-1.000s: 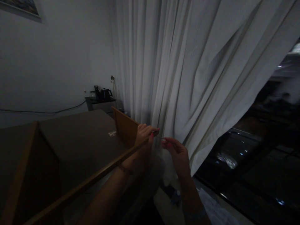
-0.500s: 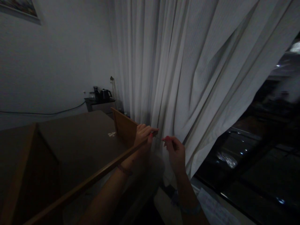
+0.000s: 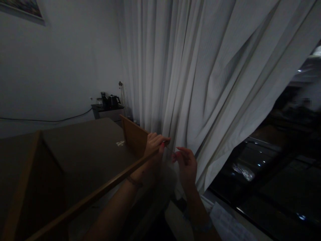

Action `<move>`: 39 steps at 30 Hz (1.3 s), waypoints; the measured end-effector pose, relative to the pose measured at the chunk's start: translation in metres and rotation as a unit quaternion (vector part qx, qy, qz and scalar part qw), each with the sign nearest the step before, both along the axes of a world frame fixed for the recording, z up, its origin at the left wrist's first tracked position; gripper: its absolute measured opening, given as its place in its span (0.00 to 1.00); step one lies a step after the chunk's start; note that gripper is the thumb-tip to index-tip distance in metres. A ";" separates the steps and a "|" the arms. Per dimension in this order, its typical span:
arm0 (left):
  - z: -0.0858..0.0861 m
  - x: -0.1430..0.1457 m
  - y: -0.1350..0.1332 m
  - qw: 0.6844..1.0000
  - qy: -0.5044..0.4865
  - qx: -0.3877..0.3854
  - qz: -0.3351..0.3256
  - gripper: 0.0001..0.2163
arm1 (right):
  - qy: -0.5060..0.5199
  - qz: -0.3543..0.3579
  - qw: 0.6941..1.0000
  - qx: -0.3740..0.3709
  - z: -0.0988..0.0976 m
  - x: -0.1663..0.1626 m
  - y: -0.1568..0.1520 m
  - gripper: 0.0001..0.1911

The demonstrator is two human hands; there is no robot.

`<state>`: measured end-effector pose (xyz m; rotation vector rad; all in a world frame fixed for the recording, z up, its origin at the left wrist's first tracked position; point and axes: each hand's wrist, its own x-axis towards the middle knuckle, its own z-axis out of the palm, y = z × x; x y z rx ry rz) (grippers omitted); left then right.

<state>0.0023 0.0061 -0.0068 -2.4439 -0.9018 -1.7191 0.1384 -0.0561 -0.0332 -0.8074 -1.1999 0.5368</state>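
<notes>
The room is dim. My left hand (image 3: 154,143) rests closed against the corner of a wooden frame (image 3: 134,135), its fingertips pinching a thin, needle-like thing I cannot make out. My right hand (image 3: 185,163) is just to the right of it, fingers curled and pinched at the other end of that thin thing, in front of the white curtain (image 3: 200,77). The two hands nearly touch. A bracelet sits on my left wrist.
The wooden frame's rail (image 3: 100,192) runs diagonally from bottom left to my hands. A dark flat surface (image 3: 85,150) lies inside it. A small side table with a kettle (image 3: 112,99) stands by the wall. A dark window (image 3: 276,167) is at right.
My right hand has drawn slightly left and down, closer to my left hand. The left hand has stayed at the frame's corner.
</notes>
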 end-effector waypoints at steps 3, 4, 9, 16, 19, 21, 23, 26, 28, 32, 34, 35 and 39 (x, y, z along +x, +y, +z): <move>-0.001 0.000 0.001 1.000 -0.001 0.002 0.000 0.22 | -0.060 -0.034 0.997 0.022 -0.011 0.003 0.003 0.10; -0.001 0.000 0.001 1.000 0.004 -0.002 -0.001 0.22 | -0.081 -0.046 0.995 0.029 -0.013 0.005 0.004 0.10; 0.002 -0.002 -0.002 1.000 0.017 -0.014 -0.005 0.22 | -0.192 -0.118 0.973 0.059 -0.013 0.012 0.002 0.09; 0.004 -0.001 -0.005 1.000 0.008 -0.015 0.002 0.21 | -0.067 -0.012 0.997 -0.048 0.006 -0.005 -0.006 0.15; 0.005 -0.002 -0.005 1.000 0.009 -0.021 -0.002 0.21 | 0.017 0.060 0.995 -0.080 0.012 -0.010 -0.008 0.15; 0.005 -0.002 -0.005 1.000 0.010 -0.025 -0.003 0.21 | 0.043 0.096 0.990 -0.090 0.011 -0.010 -0.008 0.14; 0.005 -0.002 -0.006 1.000 0.014 -0.025 0.002 0.22 | 0.065 0.132 0.984 -0.098 0.009 -0.008 -0.007 0.12; 0.006 -0.002 -0.006 0.999 0.018 -0.025 0.008 0.22 | 0.091 0.168 0.977 -0.093 0.003 -0.005 -0.003 0.12; 0.005 -0.002 -0.006 1.000 0.015 -0.026 0.007 0.22 | 0.092 0.170 0.978 -0.076 -0.001 -0.004 -0.001 0.13; 0.004 -0.001 -0.003 1.000 0.011 -0.015 -0.002 0.22 | 0.086 0.180 0.979 -0.049 -0.008 -0.002 0.001 0.14; 0.003 -0.001 -0.002 1.000 0.008 -0.009 -0.004 0.23 | 0.079 0.196 0.977 -0.033 -0.011 -0.001 0.002 0.12; 0.003 -0.001 -0.002 1.000 0.008 -0.009 -0.004 0.23 | 0.070 0.202 0.977 -0.026 -0.012 0.000 0.002 0.12; 0.003 -0.001 -0.002 1.000 0.004 -0.010 -0.004 0.23 | 0.007 0.201 0.979 -0.019 -0.011 0.004 0.000 0.12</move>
